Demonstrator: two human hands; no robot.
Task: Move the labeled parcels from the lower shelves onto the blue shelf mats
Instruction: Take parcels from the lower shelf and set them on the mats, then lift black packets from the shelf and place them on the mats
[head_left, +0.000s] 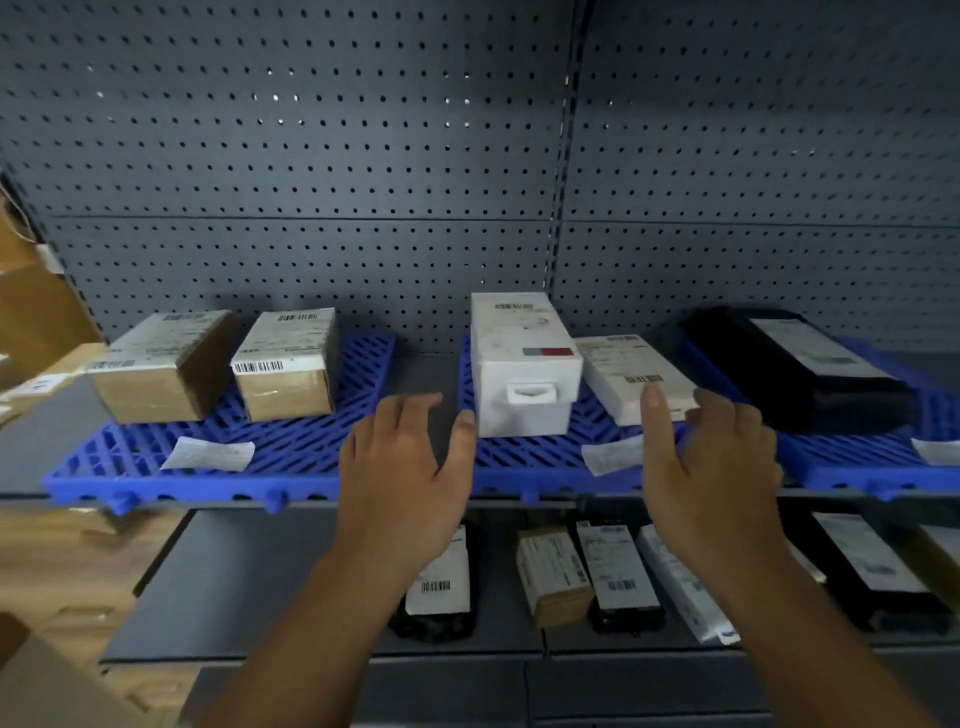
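Observation:
A white box (522, 364) with a front handle stands on the middle blue mat (519, 462), a flat white parcel (631, 376) beside it on the right. My left hand (410, 467) hovers open just left of the white box, thumb near its lower corner. My right hand (711, 467) is open in front of the flat parcel, forefinger raised against its front edge. Two brown boxes (166, 364) (288, 361) sit on the left mat (291, 457). A black parcel (800, 364) lies on the right mat (857, 462). Several labeled parcels (618, 574) lie on the lower shelf.
Paper slips (210, 453) (613, 454) lie on the mats' front parts. A grey pegboard wall (363, 156) backs the shelf. Cardboard boxes (41, 322) stand at the far left. A brown box (553, 571) and a black pouch (441, 587) rest on the lower shelf.

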